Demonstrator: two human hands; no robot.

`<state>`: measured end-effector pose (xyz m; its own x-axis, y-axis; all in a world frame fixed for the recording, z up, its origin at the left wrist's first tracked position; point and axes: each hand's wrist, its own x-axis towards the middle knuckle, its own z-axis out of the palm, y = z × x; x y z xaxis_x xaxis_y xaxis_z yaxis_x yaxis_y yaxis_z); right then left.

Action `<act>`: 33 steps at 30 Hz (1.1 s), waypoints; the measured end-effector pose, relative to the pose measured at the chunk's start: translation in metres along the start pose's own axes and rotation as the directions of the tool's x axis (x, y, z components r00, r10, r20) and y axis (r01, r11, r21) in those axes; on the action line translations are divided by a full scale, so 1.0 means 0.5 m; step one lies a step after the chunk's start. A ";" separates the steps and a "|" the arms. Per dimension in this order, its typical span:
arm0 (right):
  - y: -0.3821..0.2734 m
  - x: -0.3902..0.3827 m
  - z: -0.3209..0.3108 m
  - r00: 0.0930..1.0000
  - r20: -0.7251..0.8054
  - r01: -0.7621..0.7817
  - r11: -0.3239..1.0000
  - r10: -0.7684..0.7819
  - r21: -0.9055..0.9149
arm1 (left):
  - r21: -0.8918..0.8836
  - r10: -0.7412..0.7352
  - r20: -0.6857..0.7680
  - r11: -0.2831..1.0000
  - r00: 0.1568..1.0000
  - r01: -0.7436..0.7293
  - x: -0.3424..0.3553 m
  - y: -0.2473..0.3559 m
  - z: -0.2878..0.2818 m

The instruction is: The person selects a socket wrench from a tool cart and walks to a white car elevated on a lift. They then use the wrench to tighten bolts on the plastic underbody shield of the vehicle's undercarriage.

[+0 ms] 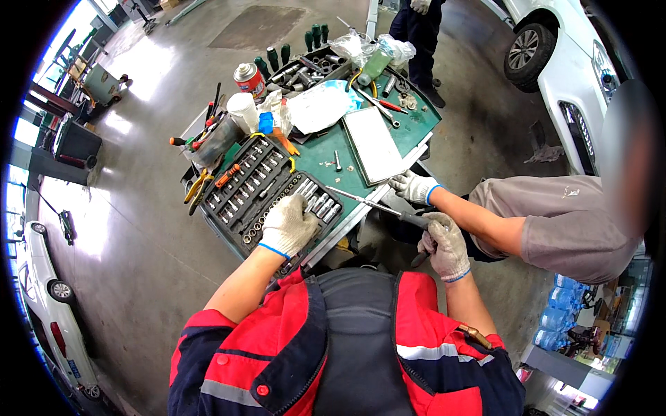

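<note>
Right hand (447,249) grips a grey-handled tool (413,220); left hand (290,225) is by sockets (325,208), grasp unclear.

Glossy grey floor (156,239), bright windows (67,29)

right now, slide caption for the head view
Left hand at an open socket set; right hand gripping a long-shafted tool.

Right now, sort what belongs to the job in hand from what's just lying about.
Apparently in use: socket case, under the left hand; long-shafted tool, in the right hand.
Apparently just lying about: red can; green bottle; flat white rectangular object.
</note>
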<state>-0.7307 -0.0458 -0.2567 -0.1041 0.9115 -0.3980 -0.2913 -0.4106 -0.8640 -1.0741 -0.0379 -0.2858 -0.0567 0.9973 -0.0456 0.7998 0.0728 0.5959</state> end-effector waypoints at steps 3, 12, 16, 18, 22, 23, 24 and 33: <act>0.000 -0.001 0.000 1.000 0.011 0.007 1.000 -0.007 -0.004 | 0.071 -0.022 0.041 0.997 0.999 0.019 -0.010 0.003 -0.013; -0.014 -0.001 -0.005 1.000 0.008 -0.019 0.999 0.020 -0.033 | -0.268 -0.193 0.049 0.943 0.980 0.198 -0.022 -0.005 -0.031; -0.031 -0.012 -0.002 0.998 0.064 -0.018 0.999 0.020 -0.034 | -0.863 -0.189 0.343 0.323 0.920 0.388 -0.039 -0.036 -0.069; -0.041 -0.021 0.003 0.985 0.171 0.019 1.000 -0.021 0.014 | -0.864 -0.138 0.368 0.315 0.919 0.393 -0.046 -0.023 -0.101; -0.048 -0.033 0.010 0.974 0.227 0.010 0.999 -0.019 0.042 | -0.874 -0.069 0.353 0.331 0.933 0.355 -0.052 -0.027 -0.106; -0.053 -0.037 0.014 0.976 0.219 0.014 0.999 -0.023 0.042 | -0.894 -0.093 0.336 0.283 0.937 0.349 -0.054 -0.027 -0.104; -0.056 -0.041 0.017 0.978 0.207 0.018 0.999 -0.027 0.044 | -0.894 -0.090 0.337 0.283 0.937 0.349 -0.053 -0.029 -0.108; -0.056 -0.057 0.021 0.981 0.188 0.046 0.998 -0.055 0.051 | -0.890 -0.022 0.320 0.336 0.947 0.308 -0.050 -0.036 -0.134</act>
<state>-0.7294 -0.0600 -0.2180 -0.2645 0.9212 -0.2853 -0.3442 -0.3665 -0.8644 -1.1271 -0.0638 -0.2419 0.1202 0.9423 -0.3126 -0.2807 0.3343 0.8997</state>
